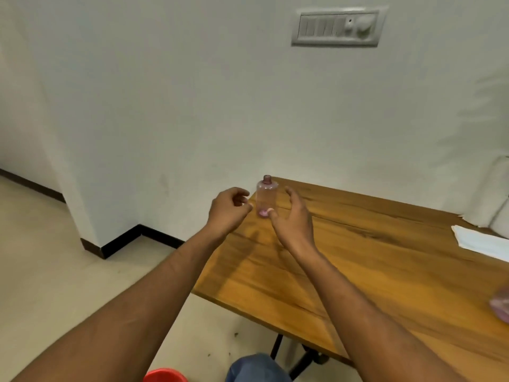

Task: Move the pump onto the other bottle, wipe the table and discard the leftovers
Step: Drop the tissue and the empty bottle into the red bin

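The wooden table point(385, 271) is the landmark here. Near its far left corner stands a small clear bottle point(266, 198), upright, its neck bare with no pump fitted and only a pink trace at the bottom; it looks like the spent bottle, set apart at that corner. The right hand point(293, 216) is spread open just right of it, thumb near its base, gripping nothing. The left hand point(230, 209) hangs off the table's left edge, fingers loosely curled and empty. At the table's right side lies a white cloth point(480, 241), likely for wiping. A blurred pinkish object point(501, 304) sits at the near right; what it is I cannot tell. Below the table's near edge, a red bin point(165, 375) probably waits for leftovers.
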Tool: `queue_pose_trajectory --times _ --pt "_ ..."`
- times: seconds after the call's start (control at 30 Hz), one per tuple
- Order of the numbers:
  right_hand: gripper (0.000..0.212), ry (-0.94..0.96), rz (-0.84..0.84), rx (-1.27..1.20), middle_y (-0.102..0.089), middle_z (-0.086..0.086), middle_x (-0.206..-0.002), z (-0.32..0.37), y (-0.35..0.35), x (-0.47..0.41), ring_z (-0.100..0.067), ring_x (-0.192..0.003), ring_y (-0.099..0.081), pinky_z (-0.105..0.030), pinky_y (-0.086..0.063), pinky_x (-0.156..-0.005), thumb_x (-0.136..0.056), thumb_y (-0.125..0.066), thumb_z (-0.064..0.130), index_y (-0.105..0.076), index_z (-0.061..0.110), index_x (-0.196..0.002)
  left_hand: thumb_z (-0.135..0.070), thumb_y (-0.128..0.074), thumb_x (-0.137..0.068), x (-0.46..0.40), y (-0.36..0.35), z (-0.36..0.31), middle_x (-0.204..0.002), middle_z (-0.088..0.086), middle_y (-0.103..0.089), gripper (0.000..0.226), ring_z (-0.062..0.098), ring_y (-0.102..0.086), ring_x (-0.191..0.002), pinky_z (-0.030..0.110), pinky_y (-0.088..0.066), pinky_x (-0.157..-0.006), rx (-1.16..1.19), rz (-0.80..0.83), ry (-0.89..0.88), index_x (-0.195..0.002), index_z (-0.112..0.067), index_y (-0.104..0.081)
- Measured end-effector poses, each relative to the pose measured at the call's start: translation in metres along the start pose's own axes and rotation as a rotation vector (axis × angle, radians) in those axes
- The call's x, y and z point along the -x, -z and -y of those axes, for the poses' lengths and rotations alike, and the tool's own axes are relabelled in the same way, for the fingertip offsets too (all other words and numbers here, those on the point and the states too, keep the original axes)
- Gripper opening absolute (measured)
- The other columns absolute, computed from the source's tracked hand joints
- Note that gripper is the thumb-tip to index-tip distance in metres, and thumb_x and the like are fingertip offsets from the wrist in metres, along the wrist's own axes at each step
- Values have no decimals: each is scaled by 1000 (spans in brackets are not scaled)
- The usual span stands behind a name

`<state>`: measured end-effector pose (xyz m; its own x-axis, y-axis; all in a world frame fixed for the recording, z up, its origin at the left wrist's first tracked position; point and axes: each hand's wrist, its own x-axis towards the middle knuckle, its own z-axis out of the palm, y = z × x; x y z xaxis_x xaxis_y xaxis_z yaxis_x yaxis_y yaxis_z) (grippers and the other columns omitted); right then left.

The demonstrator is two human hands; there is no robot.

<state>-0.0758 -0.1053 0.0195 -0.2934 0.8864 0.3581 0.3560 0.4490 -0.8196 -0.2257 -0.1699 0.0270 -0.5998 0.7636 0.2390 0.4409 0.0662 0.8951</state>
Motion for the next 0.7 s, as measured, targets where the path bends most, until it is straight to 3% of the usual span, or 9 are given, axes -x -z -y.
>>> queue_pose_trajectory --times 0.1,0.2,0.27,0.37,0.4,0.47,0.53,0.6,0.7 --pt "81 -75 66 -3 -42 -4 -166 -14 -19 -24 -26 -147 -46 -25 -37 -98 -95 -75 21 -33 27 -164 -11 -73 -89 -24 -20 13 -104 3 -69 38 23 -68 -103 29 -56 -82 7 53 116 -125 -15 -64" --pt "89 -153 110 -45 -45 -4 -164 -22 -34 -52 -25 -142 -50 -24 -40 -92 -93 -78 16 -29 27 -166 -7 -69 -92 -48 -38 15 -137 9 -61 61 29 -59 -127 42 -53 -106 -6 119 174 -149 -14 -48" --pt "92 -178 129 -71 -50 -3 -158 -25 -42 -65 -20 -124 -58 -25 -45 -86 -90 -78 12 -29 30 -165 -3 -66 -93 -58 -47 14 -158 10 -47 70 31 -49 -141 40 -48 -111 -5 183 184 -157 -11 -38" --pt "94 -207 163 -150 -63 -1 -137 -31 -57 -74 -6 -91 -61 -36 -65 -82 -86 -75 2 -32 38 -161 5 -61 -95 -63 -51 16 -153 11 -53 61 23 -56 -125 21 -52 -85 30 238 171 -152 -9 -46" --pt "94 -212 165 -169 -64 3 -128 -34 -61 -75 -6 -91 -62 -41 -66 -84 -85 -75 1 -33 41 -160 7 -60 -94 -62 -51 17 -151 11 -55 60 22 -56 -124 22 -52 -86 48 246 167 -150 -9 -48" --pt "94 -201 164 -214 -64 9 -122 -39 -68 -72 -10 -100 -67 -47 -65 -89 -80 -74 3 -36 43 -156 10 -62 -88 -61 -46 22 -148 10 -58 63 26 -57 -131 34 -53 -101 69 250 167 -147 -10 -52" --pt "99 -193 174 -255 -65 4 -137 -34 -72 -55 -19 -119 -67 -48 -63 -94 -76 -75 2 -35 43 -158 8 -66 -85 -51 -32 29 -139 6 -65 60 25 -62 -123 38 -55 -103 78 223 164 -141 -12 -58" --pt "99 -172 210 -265 -55 -1 -155 -20 -77 -31 -19 -135 -57 -42 -58 -103 -85 -75 -1 -28 37 -164 1 -70 -86 -30 -12 33 -131 0 -65 56 17 -63 -112 34 -56 -96 103 170 150 -139 -13 -59" --pt "86 -108 249 -264 -50 -1 -159 7 -90 5 -13 -129 -55 -31 -55 -100 -97 -68 5 -25 33 -166 -7 -69 -89 6 23 34 -125 -3 -64 53 15 -62 -111 33 -56 -95 142 60 129 -141 -14 -57"
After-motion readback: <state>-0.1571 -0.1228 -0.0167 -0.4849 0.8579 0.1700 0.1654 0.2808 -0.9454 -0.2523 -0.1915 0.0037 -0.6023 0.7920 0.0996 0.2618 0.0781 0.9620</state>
